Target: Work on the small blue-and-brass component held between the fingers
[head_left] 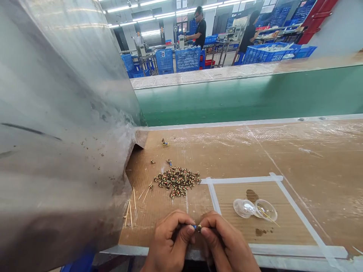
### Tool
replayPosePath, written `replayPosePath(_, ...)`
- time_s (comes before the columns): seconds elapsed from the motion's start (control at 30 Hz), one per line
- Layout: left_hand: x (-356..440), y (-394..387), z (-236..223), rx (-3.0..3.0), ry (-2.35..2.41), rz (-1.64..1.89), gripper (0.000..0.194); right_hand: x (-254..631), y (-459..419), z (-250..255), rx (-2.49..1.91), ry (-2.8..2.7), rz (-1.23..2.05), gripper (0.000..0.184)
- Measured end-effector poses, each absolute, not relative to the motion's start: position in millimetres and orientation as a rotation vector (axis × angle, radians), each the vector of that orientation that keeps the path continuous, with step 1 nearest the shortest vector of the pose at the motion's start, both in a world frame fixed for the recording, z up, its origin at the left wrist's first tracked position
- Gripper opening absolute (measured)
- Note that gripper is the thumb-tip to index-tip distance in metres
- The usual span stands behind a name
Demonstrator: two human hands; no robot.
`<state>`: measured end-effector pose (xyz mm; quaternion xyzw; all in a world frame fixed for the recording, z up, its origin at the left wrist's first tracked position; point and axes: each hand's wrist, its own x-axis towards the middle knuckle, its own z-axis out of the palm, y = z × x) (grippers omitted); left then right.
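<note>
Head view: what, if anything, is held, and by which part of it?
A small piece, pinched at both ends: left hand at its blue end, right hand at the opposite end.

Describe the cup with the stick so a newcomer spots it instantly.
On the brown work surface, find the white tape frame. Inside, the clear cup lies right of another clear piece; only the cup has a thin stick crossing its rim.

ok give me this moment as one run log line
left hand: pinching piece, blue end | right hand: pinching same piece, other end | pile: beyond hands | cups: inside tape outline, right
</note>
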<state>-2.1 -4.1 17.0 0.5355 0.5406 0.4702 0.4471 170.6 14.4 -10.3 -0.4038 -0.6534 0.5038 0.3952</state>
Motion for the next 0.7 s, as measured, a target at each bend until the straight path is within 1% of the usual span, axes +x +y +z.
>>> replayPosePath(0.1,-2.4,-3.2,17.8,1.326,1.346,1.144,0.025,170.5,14.0,-11.2,-1.025,-1.648,1.286,0.035)
replayPosePath(0.27,-4.4,-2.0,17.6,1.413,1.354,1.104,0.024,170.5,15.1,-8.5,-1.015,-1.665,1.264,0.033)
replayPosePath(0.5,-6.0,-1.2,9.7,1.699,1.294,1.159,0.019,169.8,17.1,-6.7,-0.933,-1.792,1.021,0.025)
replayPosePath(0.7,-4.1,-3.7,-1.1,1.721,1.298,1.217,0.019,167.9,13.7,-12.4,-0.951,-1.825,0.971,0.030)
